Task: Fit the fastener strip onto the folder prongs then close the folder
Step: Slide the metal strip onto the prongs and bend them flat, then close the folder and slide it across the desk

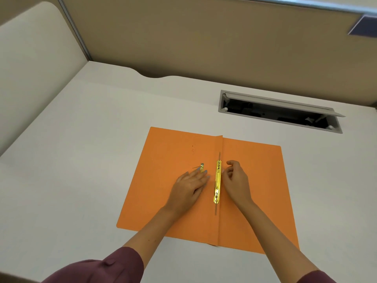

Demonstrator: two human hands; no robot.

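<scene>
Folder [253,193]: orange, lying open and flat on the white tabletop [81,160], spine fold running away from me down its middle.

Fastener strip [217,181]: gold metal, lying along the folder's spine fold, thin prong ends showing past both of its ends.

Second gold piece [202,168]: small, on the folder's left leaf just beside the strip, partly under my fingertips; a thin wire sticks out of it to the left.

My left hand [191,185]: flat on the folder's left leaf, fingers spread loosely, holding nothing.

My right hand [236,180]: on the folder's right leaf, fingers curled, fingertips at the strip's edge; I cannot tell whether they pinch it.

Cable hatch [279,111]: beyond the folder, lid open.
</scene>
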